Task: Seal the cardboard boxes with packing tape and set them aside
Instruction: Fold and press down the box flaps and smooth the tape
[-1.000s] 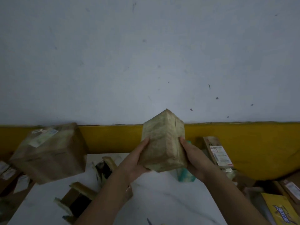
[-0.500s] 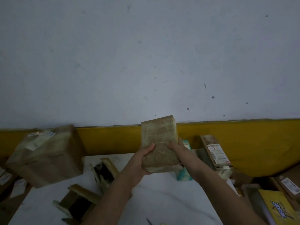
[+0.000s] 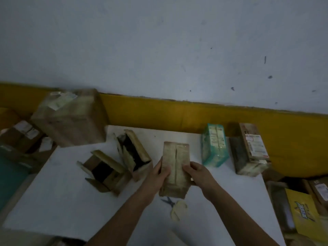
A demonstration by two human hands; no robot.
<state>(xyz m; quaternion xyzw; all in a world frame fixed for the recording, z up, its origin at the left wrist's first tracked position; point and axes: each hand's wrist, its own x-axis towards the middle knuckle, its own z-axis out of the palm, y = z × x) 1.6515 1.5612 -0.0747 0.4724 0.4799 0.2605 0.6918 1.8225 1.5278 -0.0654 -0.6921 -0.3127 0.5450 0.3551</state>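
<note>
This looks like a small packing or parcel-sorting corner, perhaps in a storeroom, though the dim light makes that hard to confirm. A white table (image 3: 230,201) stands against a pale wall (image 3: 159,50) with a yellow band (image 3: 159,114) along its base. Taped parcels with shipping labels (image 3: 255,145) sit at the far right, open empty cartons (image 3: 104,172) at the left, and more boxes (image 3: 71,118) are heaped around. Scissors (image 3: 168,201) lie near the table's front.
</note>
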